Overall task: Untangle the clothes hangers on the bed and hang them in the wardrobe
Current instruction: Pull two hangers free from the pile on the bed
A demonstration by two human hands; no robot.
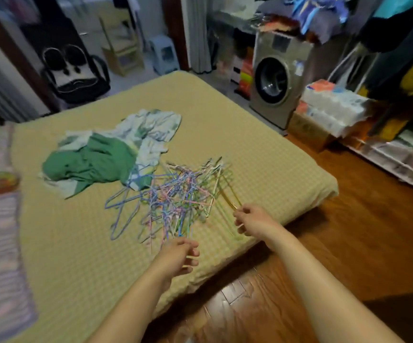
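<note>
While both arms reach in from the near edge, the bed (262,144) with its yellow checked cover fills most of the frame. On the bed, past the hangers, lies a heap of green and white clothes (106,154). Beyond the bed's far right corner stands a washing machine (278,78). The tangled pile of thin coloured hangers (175,196) (blue, pink, green, white) sits on the bed near its right edge, just touching the clothes. Right hand (250,219), at the pile's right side, pinches a yellow hanger (227,194) that is still caught in the pile. Left hand (178,256) hovers at the pile's near side, fingers loosely spread, holding nothing.
</note>
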